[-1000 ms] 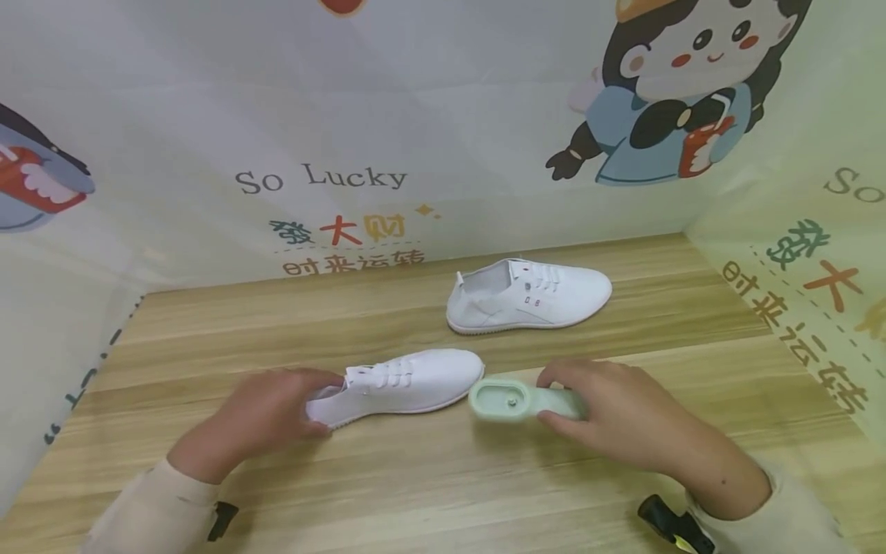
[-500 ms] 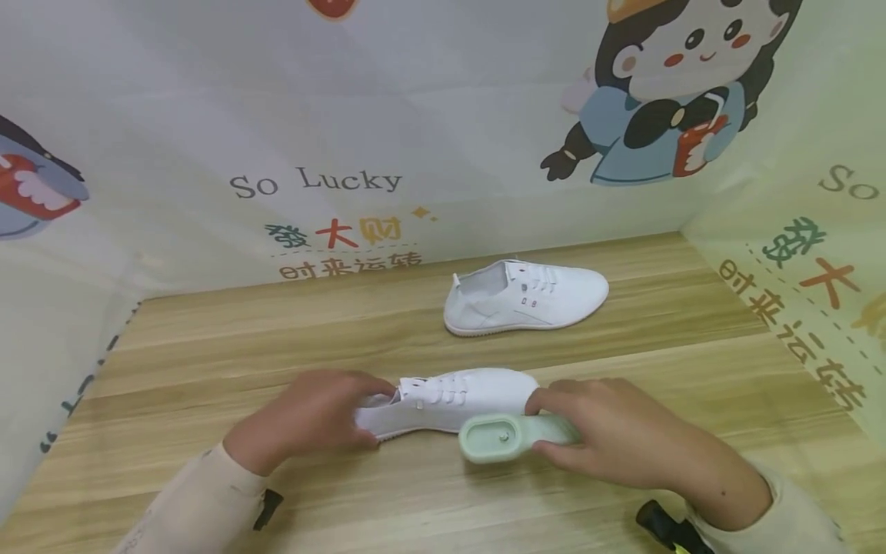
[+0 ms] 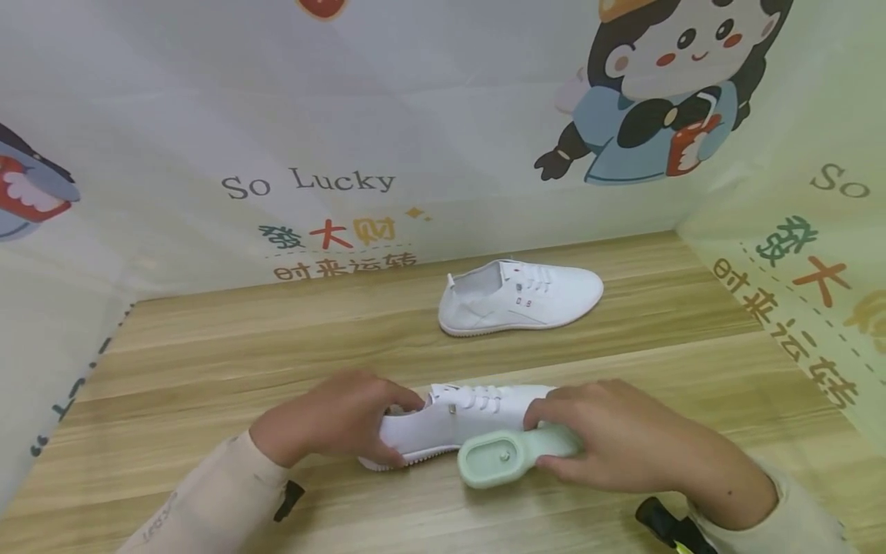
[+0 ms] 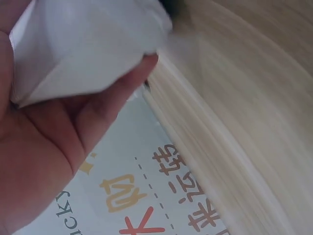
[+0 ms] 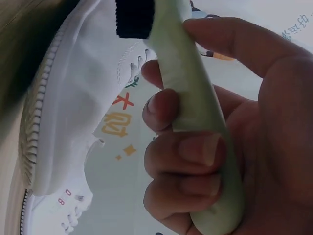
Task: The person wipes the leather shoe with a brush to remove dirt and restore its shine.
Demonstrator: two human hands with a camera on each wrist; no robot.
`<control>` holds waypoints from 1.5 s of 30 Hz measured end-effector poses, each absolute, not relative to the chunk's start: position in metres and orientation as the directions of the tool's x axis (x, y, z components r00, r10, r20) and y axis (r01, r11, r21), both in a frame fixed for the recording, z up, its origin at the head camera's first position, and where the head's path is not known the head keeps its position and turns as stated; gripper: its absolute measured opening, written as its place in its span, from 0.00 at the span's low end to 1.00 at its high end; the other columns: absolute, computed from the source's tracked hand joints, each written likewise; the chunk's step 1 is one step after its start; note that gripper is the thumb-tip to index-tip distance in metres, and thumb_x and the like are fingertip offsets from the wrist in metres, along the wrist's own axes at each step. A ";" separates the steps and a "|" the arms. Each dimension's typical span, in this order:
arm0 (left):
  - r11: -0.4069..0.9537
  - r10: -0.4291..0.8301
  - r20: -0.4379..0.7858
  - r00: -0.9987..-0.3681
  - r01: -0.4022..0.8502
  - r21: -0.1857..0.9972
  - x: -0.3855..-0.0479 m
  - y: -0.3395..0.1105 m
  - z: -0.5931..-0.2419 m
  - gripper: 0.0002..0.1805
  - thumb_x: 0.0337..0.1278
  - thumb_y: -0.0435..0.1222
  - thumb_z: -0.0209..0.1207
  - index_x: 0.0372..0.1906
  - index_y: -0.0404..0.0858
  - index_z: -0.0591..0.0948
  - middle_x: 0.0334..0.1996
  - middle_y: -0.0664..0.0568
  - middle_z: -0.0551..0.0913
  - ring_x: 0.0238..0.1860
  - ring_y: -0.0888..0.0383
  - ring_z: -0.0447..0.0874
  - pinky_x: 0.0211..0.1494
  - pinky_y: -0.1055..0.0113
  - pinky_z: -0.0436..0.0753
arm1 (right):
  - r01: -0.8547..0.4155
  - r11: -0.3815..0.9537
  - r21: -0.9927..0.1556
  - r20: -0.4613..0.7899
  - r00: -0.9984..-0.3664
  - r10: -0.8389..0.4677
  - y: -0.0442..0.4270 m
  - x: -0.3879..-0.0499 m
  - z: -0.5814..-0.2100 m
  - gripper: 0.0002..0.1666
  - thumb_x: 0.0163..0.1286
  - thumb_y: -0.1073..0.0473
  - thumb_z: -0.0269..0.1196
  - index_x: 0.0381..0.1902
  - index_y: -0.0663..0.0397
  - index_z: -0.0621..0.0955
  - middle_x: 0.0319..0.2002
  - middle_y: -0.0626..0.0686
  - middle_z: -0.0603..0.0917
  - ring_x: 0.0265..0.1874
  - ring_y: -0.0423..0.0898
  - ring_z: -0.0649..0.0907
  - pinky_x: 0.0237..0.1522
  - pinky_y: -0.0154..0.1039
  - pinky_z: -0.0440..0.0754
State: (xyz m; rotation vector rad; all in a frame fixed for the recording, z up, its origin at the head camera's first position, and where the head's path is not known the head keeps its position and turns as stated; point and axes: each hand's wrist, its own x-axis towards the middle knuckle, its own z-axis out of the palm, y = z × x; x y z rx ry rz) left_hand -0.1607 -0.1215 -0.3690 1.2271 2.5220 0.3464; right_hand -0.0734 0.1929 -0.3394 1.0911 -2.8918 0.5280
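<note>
My left hand (image 3: 339, 419) grips a white lace-up shoe (image 3: 418, 432) by its heel, thumb at the near side and fingers at the opening. The left wrist view shows the heel (image 4: 88, 49) between thumb and fingers. My right hand (image 3: 616, 438) holds a pale green brush (image 3: 493, 459) by its handle, in front of the shoe's near side. In the right wrist view, the fingers curl round the handle (image 5: 195, 93) and the dark bristles (image 5: 134, 19) face the shoe (image 5: 73, 83). The toe is partly hidden behind my right hand. I cannot tell whether the bristles touch the shoe.
A second white shoe (image 3: 554, 298) lies farther back on the wood-grain table (image 3: 242, 338), toe to the right. Printed cloth walls (image 3: 443, 115) stand behind and on both sides.
My left hand has brought the shoe rightward and nearer to me, beside the brush. The brush has come slightly nearer too, its head now before the shoe's side instead of at the toe.
</note>
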 end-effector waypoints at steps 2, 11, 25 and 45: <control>0.590 0.802 -0.222 -0.555 0.674 0.446 -0.161 -0.120 -0.368 0.29 0.33 0.51 0.74 0.48 0.50 0.82 0.38 0.66 0.83 0.36 0.69 0.78 0.41 0.69 0.77 | -0.644 0.691 -0.329 0.115 -0.754 -0.647 0.194 -0.073 -0.337 0.12 0.58 0.45 0.67 0.39 0.38 0.81 0.33 0.33 0.78 0.27 0.30 0.74 0.31 0.31 0.74; 0.573 0.815 -0.398 -0.421 0.477 0.667 -0.171 -0.113 -0.369 0.22 0.34 0.47 0.75 0.40 0.55 0.80 0.32 0.65 0.82 0.35 0.67 0.79 0.41 0.70 0.78 | -0.637 0.689 -0.346 0.158 -0.763 -0.626 0.199 -0.074 -0.333 0.15 0.60 0.46 0.66 0.43 0.40 0.80 0.38 0.34 0.80 0.34 0.29 0.77 0.38 0.35 0.79; 0.609 0.758 -0.306 -0.576 0.457 0.648 -0.180 -0.132 -0.374 0.33 0.32 0.59 0.72 0.50 0.55 0.77 0.41 0.66 0.79 0.43 0.65 0.76 0.49 0.66 0.75 | -0.570 0.744 -0.347 0.214 -0.821 -0.529 0.192 -0.084 -0.345 0.17 0.63 0.41 0.63 0.46 0.40 0.81 0.42 0.38 0.82 0.39 0.34 0.80 0.40 0.39 0.80; 0.690 0.670 -0.166 -0.724 0.525 0.498 -0.141 -0.148 -0.374 0.39 0.45 0.62 0.63 0.63 0.51 0.70 0.51 0.65 0.76 0.48 0.67 0.74 0.55 0.63 0.73 | -0.544 0.764 -0.347 0.267 -0.838 -0.475 0.189 -0.088 -0.353 0.16 0.64 0.43 0.62 0.47 0.39 0.81 0.43 0.40 0.82 0.42 0.36 0.81 0.42 0.42 0.80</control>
